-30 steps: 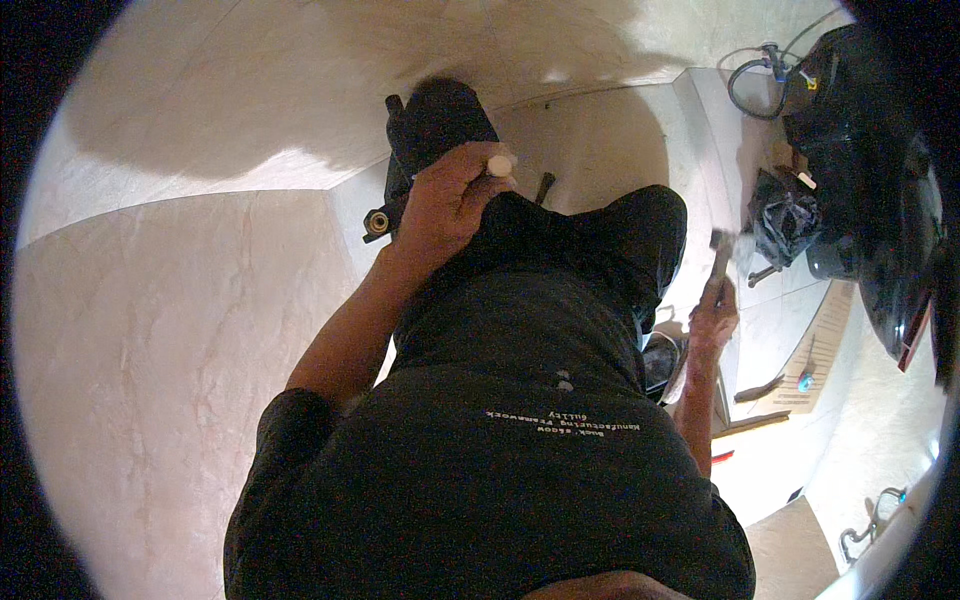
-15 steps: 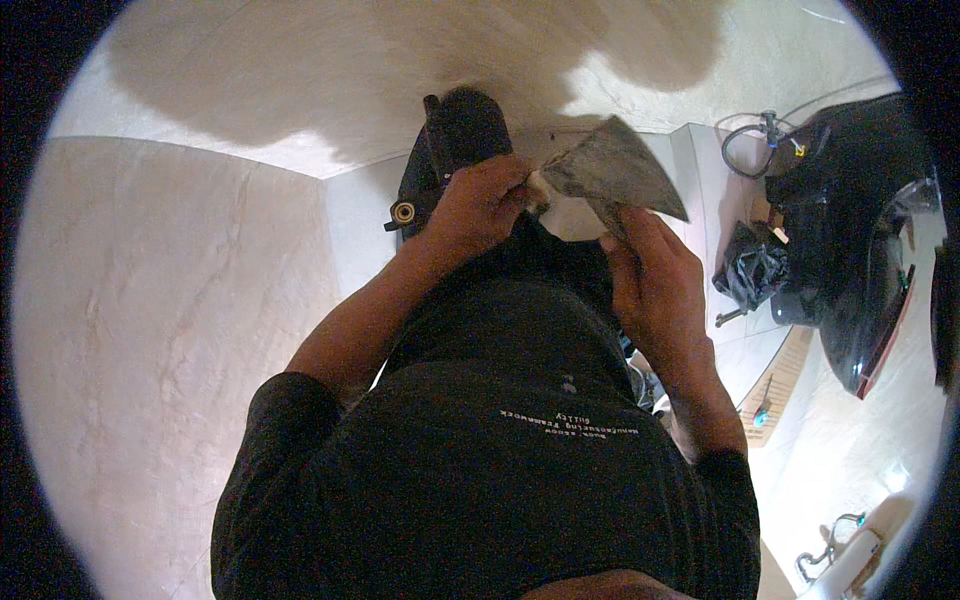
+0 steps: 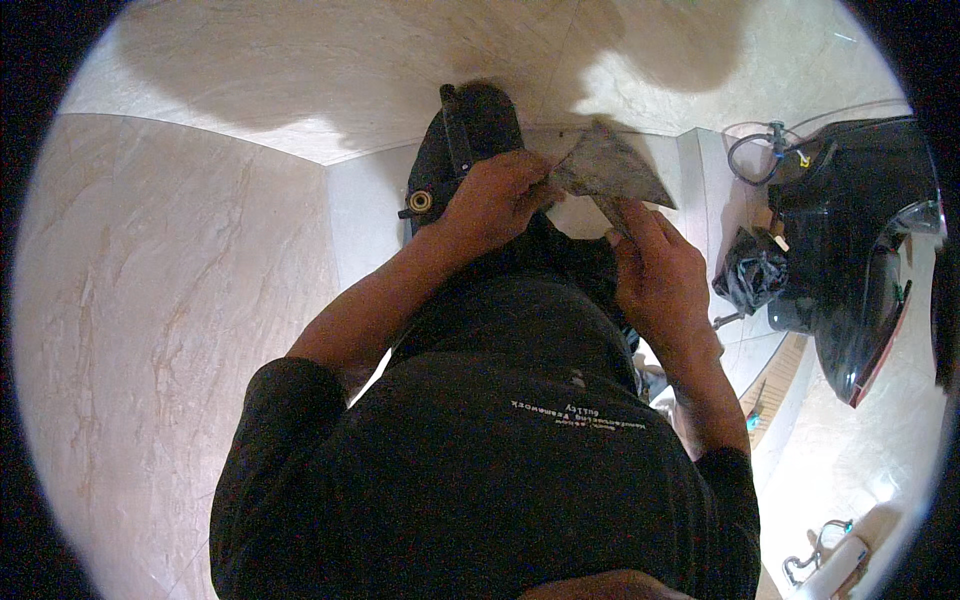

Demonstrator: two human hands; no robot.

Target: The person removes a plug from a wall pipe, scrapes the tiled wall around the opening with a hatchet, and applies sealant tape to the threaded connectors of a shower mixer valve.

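Note:
Between my hands is a putty knife [image 3: 615,165] with a wide, stained grey, triangular blade. Its narrow corner meets the pinched fingers of my left hand [image 3: 497,200]. My right hand [image 3: 660,265] is closed around a narrow grey, handle-like strip [image 3: 610,212] that runs up to the blade's lower edge. Whether this strip is part of the same tool, I cannot tell. Just beyond my left hand stands a black object [image 3: 480,125] with a brass-coloured ring [image 3: 420,202] on its side. My dark shirt covers much of the view below.
At right lie a large glossy black shell [image 3: 845,210], a looped cable [image 3: 748,160] and a crumpled black plastic bag [image 3: 752,268]. A tan board [image 3: 778,395] is below them. Pale marbled wall surfaces [image 3: 190,300] rise left and ahead. A white device [image 3: 838,570] sits lower right.
My left hand has shifted slightly right and up in view. The blade has tilted and looks narrower. Both hands keep their holds; the surroundings have shifted slightly in view.

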